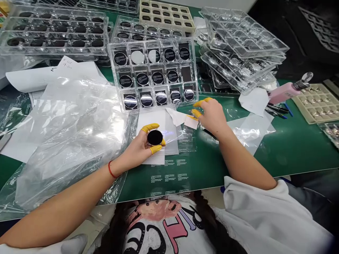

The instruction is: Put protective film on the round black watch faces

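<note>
My left hand (140, 146), with yellow finger cots, grips a round black watch face (155, 138) by its rim, dark side up. Above the green mat, my right hand (212, 114) has its yellow-capped fingers apart and holds nothing that I can see. It is beside the lower right corner of a clear plastic tray (156, 87). Round black watch faces with small white print sit in most of this tilted tray's pockets; two in the top row look partly or wholly pale. A torn white paper piece (177, 117) and an orange-edged slip (191, 122) lie between my hands.
Clear film with white printed text (169, 177) lies on the green mat (212, 176). Crumpled plastic bags (79, 123) cover the left side. Stacked clear trays (243, 31) stand at the back right, near a pink bottle (282, 92) and pens (275, 111). More filled trays (55, 30) are stacked back left.
</note>
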Demonstrator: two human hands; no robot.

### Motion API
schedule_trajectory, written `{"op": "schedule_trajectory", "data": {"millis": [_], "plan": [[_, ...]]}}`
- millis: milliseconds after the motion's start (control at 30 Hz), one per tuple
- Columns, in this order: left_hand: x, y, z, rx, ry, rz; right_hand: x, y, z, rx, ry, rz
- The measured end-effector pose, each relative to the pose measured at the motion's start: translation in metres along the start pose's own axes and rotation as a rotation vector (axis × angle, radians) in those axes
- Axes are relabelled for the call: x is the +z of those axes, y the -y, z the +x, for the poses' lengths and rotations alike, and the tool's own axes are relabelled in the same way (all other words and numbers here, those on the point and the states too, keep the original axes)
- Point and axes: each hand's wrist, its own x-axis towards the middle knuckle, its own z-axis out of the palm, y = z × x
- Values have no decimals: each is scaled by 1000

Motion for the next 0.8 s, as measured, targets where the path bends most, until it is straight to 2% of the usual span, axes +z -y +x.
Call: {"op": "schedule_trajectory", "data": {"millis": [67,167,267,333,433,533,600,800], "plan": [[1,-2,0,7,-12,8,4,22,-4,-134,-5,50],[3,-5,0,23,-43,25,12,52,-6,-249,111,23],[4,-6,1,1,-82,4,17,58,-9,-314,145,7],[3,-7,1,-34,-121,-24,16,50,-14,-376,96,77],[2,-8,2,-65,-187,-46,4,28,-24,-421,-85,226],[1,-9,2,-73,-221,-41,-11,1,-32,-325,-297,341],[1,-9,3,-76,-230,-13,-18,-19,-34,-238,-393,370],[3,-8,5,-31,-286,71,-24,-69,-41,-115,-509,387]]}}
